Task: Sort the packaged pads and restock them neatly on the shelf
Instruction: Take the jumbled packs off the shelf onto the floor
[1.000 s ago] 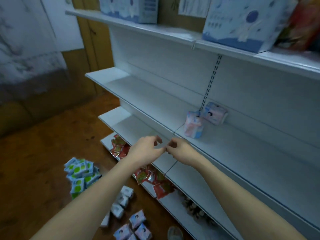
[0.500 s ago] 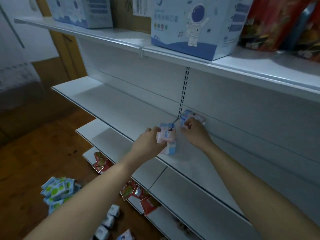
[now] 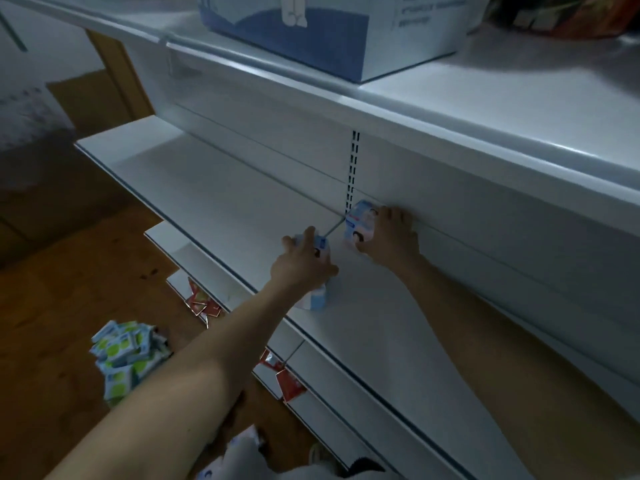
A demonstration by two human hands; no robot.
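Observation:
Two pink-and-blue pad packs stand on the white middle shelf (image 3: 214,202). My left hand (image 3: 303,263) grips the nearer pack (image 3: 317,299) from above, near the shelf's front edge. My right hand (image 3: 386,239) holds the farther pack (image 3: 358,223), which sits against the back panel by the slotted upright. More packs lie on the wooden floor: a green-and-white heap (image 3: 126,355) and red packs (image 3: 202,303) on the lowest shelf.
A blue-and-white carton (image 3: 332,32) sits on the upper shelf, which overhangs my hands. Lower shelves (image 3: 346,410) step outward beneath. Wooden floor (image 3: 52,341) lies to the left. White pad packs (image 3: 239,455) show at the bottom edge.
Both hands went from the shelf's front edge to the two packs and took hold of them. My view moved closer and tilted up toward the shelf.

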